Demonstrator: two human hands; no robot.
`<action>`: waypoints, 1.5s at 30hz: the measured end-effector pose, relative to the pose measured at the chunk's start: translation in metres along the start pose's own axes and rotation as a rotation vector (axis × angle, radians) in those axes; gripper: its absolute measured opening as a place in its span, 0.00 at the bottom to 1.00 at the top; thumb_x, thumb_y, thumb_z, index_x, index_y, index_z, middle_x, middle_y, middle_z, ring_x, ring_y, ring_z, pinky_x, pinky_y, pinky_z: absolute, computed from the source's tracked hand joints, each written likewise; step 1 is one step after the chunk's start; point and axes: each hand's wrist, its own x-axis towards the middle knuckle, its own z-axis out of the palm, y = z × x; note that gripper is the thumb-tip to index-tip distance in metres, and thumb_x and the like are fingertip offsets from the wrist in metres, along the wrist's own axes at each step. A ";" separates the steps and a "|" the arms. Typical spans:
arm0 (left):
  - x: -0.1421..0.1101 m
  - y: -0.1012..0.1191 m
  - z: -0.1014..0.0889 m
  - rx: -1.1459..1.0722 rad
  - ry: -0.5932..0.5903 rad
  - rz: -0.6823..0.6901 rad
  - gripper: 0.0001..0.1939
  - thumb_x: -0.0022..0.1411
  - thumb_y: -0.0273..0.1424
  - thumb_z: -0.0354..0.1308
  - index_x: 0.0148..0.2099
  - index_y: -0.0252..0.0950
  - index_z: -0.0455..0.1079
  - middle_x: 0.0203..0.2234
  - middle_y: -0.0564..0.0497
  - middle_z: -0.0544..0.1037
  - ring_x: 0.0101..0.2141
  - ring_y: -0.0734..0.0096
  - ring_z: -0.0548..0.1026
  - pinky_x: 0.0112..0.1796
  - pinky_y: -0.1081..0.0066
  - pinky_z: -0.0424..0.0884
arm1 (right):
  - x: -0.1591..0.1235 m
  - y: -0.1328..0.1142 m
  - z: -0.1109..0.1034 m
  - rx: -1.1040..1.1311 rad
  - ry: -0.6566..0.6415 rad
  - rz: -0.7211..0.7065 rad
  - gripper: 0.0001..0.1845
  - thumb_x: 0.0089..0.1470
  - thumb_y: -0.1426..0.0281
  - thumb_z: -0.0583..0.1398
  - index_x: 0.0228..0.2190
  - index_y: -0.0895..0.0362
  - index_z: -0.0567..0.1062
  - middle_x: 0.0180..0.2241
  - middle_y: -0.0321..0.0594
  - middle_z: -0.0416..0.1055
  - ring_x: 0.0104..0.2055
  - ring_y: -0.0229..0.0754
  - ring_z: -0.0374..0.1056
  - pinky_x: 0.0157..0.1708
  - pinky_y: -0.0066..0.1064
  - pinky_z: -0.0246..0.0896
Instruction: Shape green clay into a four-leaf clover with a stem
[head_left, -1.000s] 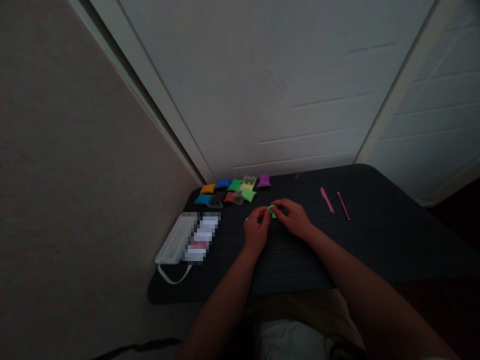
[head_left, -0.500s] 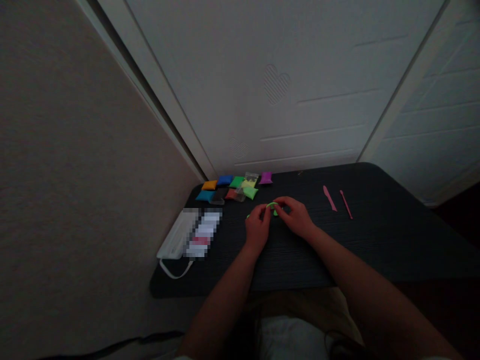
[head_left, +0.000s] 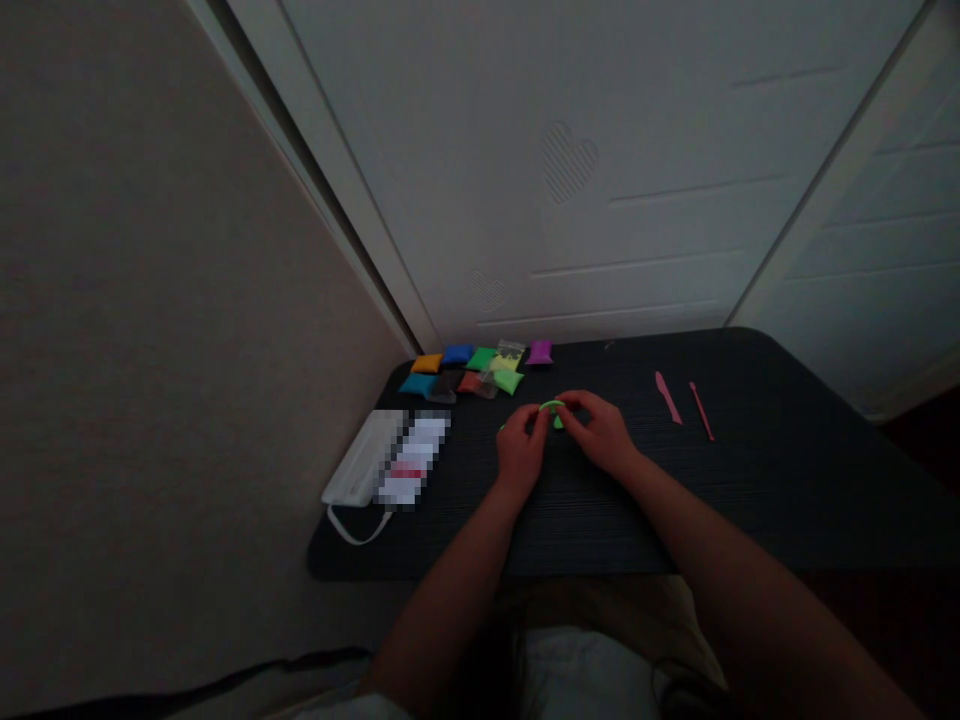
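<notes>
Both hands meet over the middle of the dark table. My left hand (head_left: 520,445) pinches one end of a bright green strip of modelling clay (head_left: 553,404), which arches between the fingertips. At the other end, my right hand (head_left: 598,432) is closed on the same clay. A bit of green shows below the arch near the right thumb, and a small green speck is visible at the left hand's outer side. The fingers hide much of the clay, so its full shape cannot be made out.
Small packets of coloured clay (head_left: 457,355) lie in two rows at the back left. A white power bank (head_left: 367,458) with a cable sits beside a blurred phone (head_left: 415,462) at the left. On the right lie a pink plastic knife (head_left: 667,397) and a thin pink stick tool (head_left: 702,411).
The view has shifted slightly, so everything on the table appears a little further right. Both hands keep hold of the green clay in nearly the same pose.
</notes>
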 end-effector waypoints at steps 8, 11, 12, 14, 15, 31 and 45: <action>0.000 0.000 0.001 -0.042 0.017 -0.045 0.13 0.56 0.39 0.48 0.34 0.35 0.67 0.27 0.53 0.73 0.29 0.75 0.69 0.31 0.76 0.62 | 0.000 0.001 0.000 -0.007 0.010 -0.001 0.10 0.50 0.68 0.53 0.35 0.56 0.70 0.32 0.40 0.70 0.33 0.39 0.66 0.35 0.31 0.61; 0.000 0.001 0.001 -0.063 0.023 -0.050 0.13 0.56 0.39 0.48 0.34 0.35 0.67 0.26 0.53 0.73 0.28 0.76 0.69 0.30 0.76 0.61 | 0.000 0.001 0.000 -0.001 0.007 -0.001 0.10 0.50 0.67 0.53 0.35 0.56 0.69 0.32 0.40 0.70 0.33 0.38 0.66 0.35 0.31 0.61; 0.000 0.001 0.001 -0.076 0.026 -0.051 0.13 0.56 0.39 0.48 0.34 0.35 0.67 0.26 0.53 0.72 0.28 0.76 0.69 0.30 0.76 0.61 | 0.000 0.001 0.000 -0.001 0.007 -0.001 0.10 0.50 0.67 0.53 0.35 0.56 0.69 0.32 0.40 0.70 0.33 0.38 0.66 0.35 0.31 0.61; 0.000 0.002 0.001 -0.108 0.034 -0.056 0.12 0.55 0.38 0.49 0.34 0.35 0.67 0.26 0.53 0.72 0.28 0.76 0.68 0.29 0.77 0.61 | 0.000 0.000 0.000 -0.005 0.010 0.001 0.10 0.50 0.68 0.53 0.35 0.56 0.69 0.32 0.40 0.70 0.33 0.38 0.66 0.35 0.31 0.61; 0.000 0.002 0.001 -0.122 0.039 -0.061 0.12 0.55 0.38 0.49 0.34 0.35 0.67 0.26 0.53 0.72 0.28 0.77 0.68 0.29 0.77 0.61 | 0.000 -0.001 0.000 -0.007 0.012 0.002 0.10 0.50 0.68 0.53 0.35 0.57 0.69 0.32 0.40 0.70 0.33 0.38 0.66 0.35 0.30 0.60; 0.000 0.004 0.000 -0.141 0.049 -0.064 0.12 0.54 0.37 0.51 0.37 0.35 0.66 0.29 0.51 0.72 0.30 0.75 0.69 0.31 0.75 0.64 | 0.000 -0.001 0.001 0.005 -0.006 0.006 0.09 0.50 0.68 0.53 0.34 0.56 0.69 0.32 0.39 0.70 0.33 0.39 0.66 0.35 0.31 0.61; 0.001 0.000 -0.001 -0.081 0.021 -0.003 0.12 0.55 0.37 0.50 0.37 0.35 0.68 0.31 0.51 0.73 0.30 0.75 0.69 0.31 0.74 0.64 | -0.001 0.003 0.002 0.033 -0.028 0.019 0.09 0.49 0.69 0.53 0.33 0.56 0.69 0.31 0.38 0.69 0.32 0.37 0.65 0.35 0.30 0.60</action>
